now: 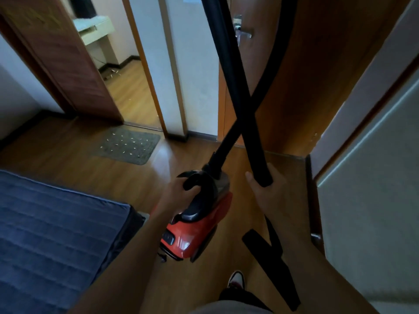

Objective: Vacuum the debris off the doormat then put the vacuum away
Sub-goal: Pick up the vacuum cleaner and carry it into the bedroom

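Dangling lowest, just under the right forearm: black floor nozzle (269, 264), tilted, close above a shoe (237, 279). Could swing into that foot or clip the dark door edge (309, 177) on the right if carried loosely. Cannot tell how joined to the tube above.

Next up: right grip (269, 193) curled round the lower end of the black wand (254, 150). Left grip (179, 189) wrapped over the carry handle (197, 180) of the red vacuum (199, 227), apparently lifted clear of the wooden floor (79, 168). All that weight on one arm, close to the corner of the blue bed (56, 223); likely to knock it on a careless turn.

Higher: hose (229, 138) rising from the vacuum's front, crossing the wand, looping out of view near a metal door handle (243, 32). Might snag there or twist round the wand, tugging the vacuum against the left grip.

Farther off: grey doormat (129, 145), flat before an open doorway, well apart from the vacuum, pale debris (132, 141) scattered over it, not yet vacuumed. Light bits, probably easy to kick off with a step or blow away with exhaust if the vacuum is set down too near.
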Demonstrator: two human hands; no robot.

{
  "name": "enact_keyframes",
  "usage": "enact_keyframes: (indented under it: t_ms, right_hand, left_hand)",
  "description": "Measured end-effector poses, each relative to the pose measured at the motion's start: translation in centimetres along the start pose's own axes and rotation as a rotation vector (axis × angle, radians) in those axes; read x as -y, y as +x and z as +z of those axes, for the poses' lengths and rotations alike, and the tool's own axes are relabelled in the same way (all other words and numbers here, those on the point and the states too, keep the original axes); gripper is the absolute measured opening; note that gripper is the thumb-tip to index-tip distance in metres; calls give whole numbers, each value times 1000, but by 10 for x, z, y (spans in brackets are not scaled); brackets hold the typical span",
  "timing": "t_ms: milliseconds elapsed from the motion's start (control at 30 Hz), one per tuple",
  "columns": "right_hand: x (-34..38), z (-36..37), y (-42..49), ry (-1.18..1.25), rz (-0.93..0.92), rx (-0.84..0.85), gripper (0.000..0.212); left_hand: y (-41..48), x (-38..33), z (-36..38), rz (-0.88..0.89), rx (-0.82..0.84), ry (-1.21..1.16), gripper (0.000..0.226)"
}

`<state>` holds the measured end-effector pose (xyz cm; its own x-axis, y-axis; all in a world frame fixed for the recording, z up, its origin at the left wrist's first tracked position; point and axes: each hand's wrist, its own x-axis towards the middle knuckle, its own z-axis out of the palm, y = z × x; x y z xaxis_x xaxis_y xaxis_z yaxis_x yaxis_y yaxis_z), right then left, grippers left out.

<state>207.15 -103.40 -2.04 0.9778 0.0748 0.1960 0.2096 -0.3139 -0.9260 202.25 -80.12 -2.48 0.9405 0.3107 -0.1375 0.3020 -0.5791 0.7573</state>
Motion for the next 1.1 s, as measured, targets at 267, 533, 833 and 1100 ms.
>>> enact_keyframes:
  t_ms: [267, 533, 833, 1100]
  right_hand:
    - [-18, 24, 153, 38, -19, 72, 13]
    - [-26, 94, 243, 46, -69, 188, 23]
    - [-21, 238, 354, 33, -72, 263, 17]
    - [30, 377, 450, -8, -147, 345, 36]
  left_hand:
    - [112, -31, -4, -144, -124, -110, 33]
    - [194, -3, -35, -227, -248, -122, 32]
    - [322, 62, -104, -297, -305, -145, 32]
    - [433, 114, -196, -323, -336, -112, 14]
